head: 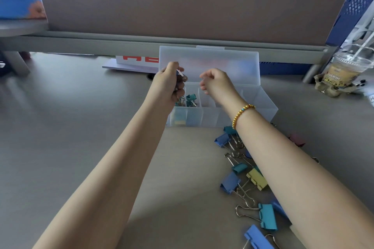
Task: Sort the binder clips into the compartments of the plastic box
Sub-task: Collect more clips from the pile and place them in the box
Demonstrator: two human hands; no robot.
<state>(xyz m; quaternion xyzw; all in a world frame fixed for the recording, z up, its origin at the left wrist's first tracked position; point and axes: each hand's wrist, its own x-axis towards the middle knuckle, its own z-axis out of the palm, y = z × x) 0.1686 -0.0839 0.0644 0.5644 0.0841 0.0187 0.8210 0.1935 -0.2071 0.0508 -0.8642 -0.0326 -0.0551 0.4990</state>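
Observation:
The clear plastic box (pixel 263 105) stands open on the desk, its lid (pixel 232 66) upright behind it. My left hand (pixel 169 83) hovers over the box's left end and grips a dark binder clip (pixel 181 78) by its wire handles. My right hand (pixel 216 83) hangs over the middle compartments with fingers loosely curled and nothing in it. Teal clips (pixel 191 100) lie in a back-left compartment. A yellow clip (pixel 179 120) shows in the front-left one. A pile of loose clips in blue, teal and yellow (pixel 245 180) lies on the desk under my right forearm.
A brown partition (pixel 182 2) closes off the back of the desk. An iced drink cup with a straw (pixel 342 73) stands at the right. A white card with red letters (pixel 139 61) lies behind the box. A pink clip (pixel 296 139) sits right of my forearm.

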